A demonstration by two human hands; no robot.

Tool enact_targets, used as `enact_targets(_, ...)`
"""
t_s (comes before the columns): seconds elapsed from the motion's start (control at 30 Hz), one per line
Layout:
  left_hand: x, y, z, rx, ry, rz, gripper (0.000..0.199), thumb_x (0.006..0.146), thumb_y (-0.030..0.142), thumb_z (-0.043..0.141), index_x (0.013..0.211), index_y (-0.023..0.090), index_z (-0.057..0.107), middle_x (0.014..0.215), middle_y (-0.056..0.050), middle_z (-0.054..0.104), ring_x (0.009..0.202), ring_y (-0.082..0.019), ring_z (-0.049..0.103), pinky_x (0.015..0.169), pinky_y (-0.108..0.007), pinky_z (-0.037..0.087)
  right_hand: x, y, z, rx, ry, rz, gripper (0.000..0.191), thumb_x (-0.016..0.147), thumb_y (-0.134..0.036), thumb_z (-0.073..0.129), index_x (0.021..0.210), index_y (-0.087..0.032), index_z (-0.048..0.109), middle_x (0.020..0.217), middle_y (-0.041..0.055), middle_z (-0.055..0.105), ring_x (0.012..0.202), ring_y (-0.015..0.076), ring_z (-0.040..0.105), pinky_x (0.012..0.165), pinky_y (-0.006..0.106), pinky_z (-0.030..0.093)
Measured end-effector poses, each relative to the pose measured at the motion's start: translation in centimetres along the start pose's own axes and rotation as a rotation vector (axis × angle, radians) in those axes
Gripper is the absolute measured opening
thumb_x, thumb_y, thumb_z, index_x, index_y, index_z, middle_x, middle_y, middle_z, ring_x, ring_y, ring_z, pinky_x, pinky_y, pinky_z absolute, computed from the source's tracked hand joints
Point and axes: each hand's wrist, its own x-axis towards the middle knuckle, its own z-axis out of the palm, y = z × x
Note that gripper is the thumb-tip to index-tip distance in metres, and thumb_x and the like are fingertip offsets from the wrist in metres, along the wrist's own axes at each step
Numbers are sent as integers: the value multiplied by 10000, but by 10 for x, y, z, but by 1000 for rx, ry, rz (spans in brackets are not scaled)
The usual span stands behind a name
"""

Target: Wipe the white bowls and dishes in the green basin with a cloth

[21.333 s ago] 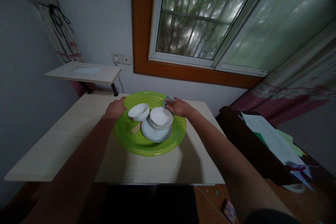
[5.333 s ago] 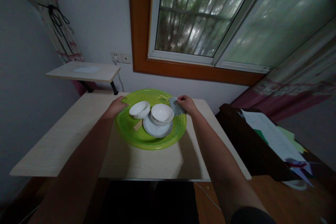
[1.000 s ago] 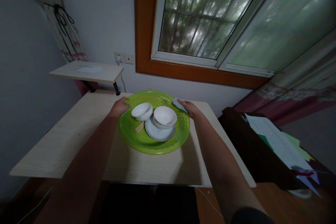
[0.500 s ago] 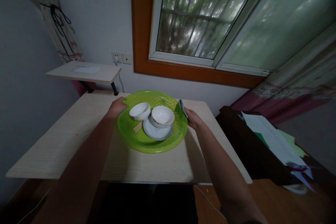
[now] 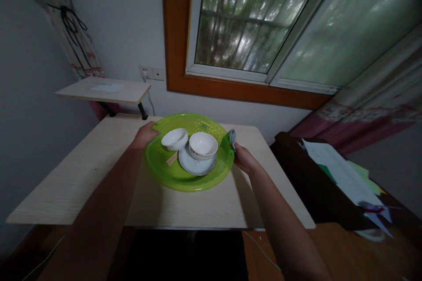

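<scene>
A round green tray is between my hands over the desk. My left hand grips its left rim, thumb on top. At the right rim is my right hand, closed on a grey-green cloth that touches the tray's edge. On the tray, a white bowl stands tilted at the left. Stacked white bowls rest on a white plate right of the middle. Short wooden chopsticks lie beside the plate, partly hidden under the dishes.
The pale wooden desk carries a small raised shelf with a paper label at the back left. Behind are a wall socket and a window. A dark cabinet with papers stands at the right.
My right hand has shifted slightly right and down, and the cloth's top has swung right and spread wider. The tray looks almost unmoved, with my left hand still on it.
</scene>
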Motion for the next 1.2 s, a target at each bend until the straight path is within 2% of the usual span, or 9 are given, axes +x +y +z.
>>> enact_targets(0.27,3,-1,0,23,-13,-6,389,917,177,746,1305,167,776,1216,-134,846,1002,-257,792,857,-305,571,-16,28,-21,119,-8,64,303,1117,-513,683,1065,-254,831,987,51,873,770,184,768,636,251,638)
enact_targets(0.37,1,0,0,5,-7,9,401,900,163,748,1299,172,783,1209,-119,851,997,-256,794,857,-303,575,-19,30,-23,146,-2,95,281,1117,-497,688,1043,-265,828,946,45,866,726,184,759,590,253,629)
enact_targets(0.47,0,1,-1,-18,-15,18,425,879,147,748,1300,180,796,1179,-103,858,965,-255,797,853,-304,580,-14,25,-21,181,16,93,297,1137,-482,647,1081,-259,835,964,47,875,763,190,787,664,269,668)
enact_targets(0.57,1,2,-2,-10,-33,15,436,880,153,744,1312,167,801,1155,-115,860,933,-261,797,850,-317,588,-3,13,-15,189,12,84,341,1155,-473,600,1119,-232,839,1052,70,893,876,205,835,784,284,696)
enact_targets(0.73,6,-3,0,11,-33,33,463,888,158,734,1348,161,788,1264,-149,847,1003,-275,802,874,-333,598,27,-14,0,148,-15,91,388,1164,-455,529,1100,-218,829,1060,112,902,1026,264,869,984,363,701)
enact_targets(0.9,7,-7,4,-21,-31,-3,448,912,157,727,1357,174,768,1262,-130,851,1041,-262,804,882,-307,591,51,-31,8,64,11,99,341,1146,-415,550,1066,-209,809,940,117,891,945,286,875,972,403,714)
enact_targets(1.03,5,-5,6,-5,-5,-36,414,926,180,747,1339,181,772,1259,-131,853,1076,-268,806,890,-306,586,52,-32,8,50,5,101,418,1174,-409,472,1074,-197,820,974,130,895,981,279,875,1018,397,698)
enact_targets(1.2,2,1,7,13,12,-81,429,928,177,755,1356,169,777,1260,-156,853,1076,-284,810,897,-329,588,35,-19,-2,26,15,31,399,1153,-479,533,1115,-225,838,1103,116,901,1086,290,861,1055,416,674)
